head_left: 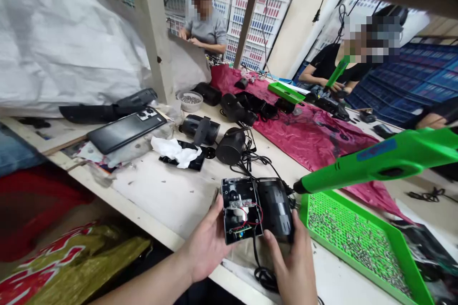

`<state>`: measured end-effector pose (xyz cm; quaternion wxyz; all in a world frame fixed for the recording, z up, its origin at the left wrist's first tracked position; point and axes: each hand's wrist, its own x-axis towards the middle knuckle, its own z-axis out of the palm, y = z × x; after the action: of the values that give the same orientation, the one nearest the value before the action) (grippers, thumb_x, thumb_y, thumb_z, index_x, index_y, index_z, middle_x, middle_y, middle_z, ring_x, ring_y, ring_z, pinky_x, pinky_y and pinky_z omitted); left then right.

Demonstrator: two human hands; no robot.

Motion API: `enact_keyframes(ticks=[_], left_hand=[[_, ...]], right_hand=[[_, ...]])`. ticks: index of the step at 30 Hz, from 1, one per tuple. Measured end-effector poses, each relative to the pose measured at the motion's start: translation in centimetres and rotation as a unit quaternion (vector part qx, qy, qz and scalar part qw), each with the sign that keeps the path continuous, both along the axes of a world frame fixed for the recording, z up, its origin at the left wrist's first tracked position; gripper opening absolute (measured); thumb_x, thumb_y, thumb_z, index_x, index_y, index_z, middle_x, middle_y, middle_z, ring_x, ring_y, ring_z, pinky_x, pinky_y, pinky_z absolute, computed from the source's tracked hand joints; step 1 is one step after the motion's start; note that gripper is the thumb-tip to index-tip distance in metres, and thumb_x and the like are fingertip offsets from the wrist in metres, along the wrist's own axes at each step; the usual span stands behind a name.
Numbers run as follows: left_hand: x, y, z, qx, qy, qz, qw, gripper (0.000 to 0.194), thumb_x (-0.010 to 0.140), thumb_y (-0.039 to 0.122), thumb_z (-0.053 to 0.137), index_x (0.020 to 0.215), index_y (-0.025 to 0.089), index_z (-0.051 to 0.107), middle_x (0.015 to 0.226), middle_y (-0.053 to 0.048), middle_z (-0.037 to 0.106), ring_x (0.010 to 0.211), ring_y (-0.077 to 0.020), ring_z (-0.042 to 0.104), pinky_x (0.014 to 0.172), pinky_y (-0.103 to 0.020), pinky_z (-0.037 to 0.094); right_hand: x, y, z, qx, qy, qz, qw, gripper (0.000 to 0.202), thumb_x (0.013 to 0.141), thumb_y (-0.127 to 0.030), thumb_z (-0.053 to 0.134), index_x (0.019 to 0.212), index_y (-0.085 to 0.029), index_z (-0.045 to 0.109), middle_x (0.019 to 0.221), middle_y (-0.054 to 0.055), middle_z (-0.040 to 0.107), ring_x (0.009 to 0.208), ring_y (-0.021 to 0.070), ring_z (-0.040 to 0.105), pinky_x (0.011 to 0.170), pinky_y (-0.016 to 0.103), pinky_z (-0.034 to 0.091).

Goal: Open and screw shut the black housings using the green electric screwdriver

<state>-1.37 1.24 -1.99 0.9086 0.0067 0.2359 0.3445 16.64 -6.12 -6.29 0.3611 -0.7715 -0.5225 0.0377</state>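
Holds an open black housing (242, 190) in the fingers of the left hand (207, 245) and a rounded black shell (275, 207) in those of the right hand (298, 262), lower centre of the frame. Could pinch the looped red wires (262, 213) by squeezing both parts together, snag the dangling cord (255, 248), scuff against the green power tool (358, 167), or, reaching carelessly, scatter screws (361, 243) from the green tray (352, 260), lower right.

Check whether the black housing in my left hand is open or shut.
Open: the housing faces up uncovered, showing red wires and a circuit board.
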Motion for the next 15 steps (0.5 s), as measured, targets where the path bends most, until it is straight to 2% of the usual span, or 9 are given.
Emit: enact_keyframes(ticks=[4, 9, 15], left_hand=[[-0.12, 0.0, -0.53, -0.004, 0.002, -0.002, 1.0, 0.056, 0.093, 0.049, 0.047, 0.139, 0.017, 0.049, 0.117, -0.011, 0.07, 0.12, -0.0272, 0.058, 0.111, -0.043, 0.033], [-0.14, 0.13, -0.94, -0.009, -0.002, -0.011, 1.0, 0.062, 0.093, 0.051, 0.048, 0.145, 0.018, 0.04, 0.117, -0.011, 0.071, 0.121, -0.0269, 0.057, 0.112, -0.044, 0.031], [-0.09, 0.21, -0.34, -0.043, 0.064, -0.016, 0.997, 0.061, 0.09, 0.055, 0.051, 0.137, 0.017, 0.05, 0.123, -0.012, 0.067, 0.124, -0.0294, 0.054, 0.111, -0.046, 0.034]], right_hand=[[-0.58, 0.2, 0.66, -0.006, -0.002, 0.004, 1.0, 0.072, 0.086, -0.056, 0.051, 0.144, -0.019, 0.031, 0.139, 0.019, 0.044, 0.129, 0.0338, 0.043, 0.103, 0.054, 0.037], [-0.56, 0.18, 0.77, -0.009, 0.002, 0.01, 1.0, 0.069, 0.087, -0.052, 0.053, 0.145, -0.022, 0.029, 0.138, 0.017, 0.046, 0.128, 0.032, 0.045, 0.103, 0.052, 0.038], [-0.84, 0.08, 1.06, -0.011, 0.002, 0.013, 1.0, 0.067, 0.089, -0.048, 0.053, 0.146, -0.021, 0.029, 0.138, 0.018, 0.046, 0.127, 0.0328, 0.045, 0.101, 0.055, 0.039]])
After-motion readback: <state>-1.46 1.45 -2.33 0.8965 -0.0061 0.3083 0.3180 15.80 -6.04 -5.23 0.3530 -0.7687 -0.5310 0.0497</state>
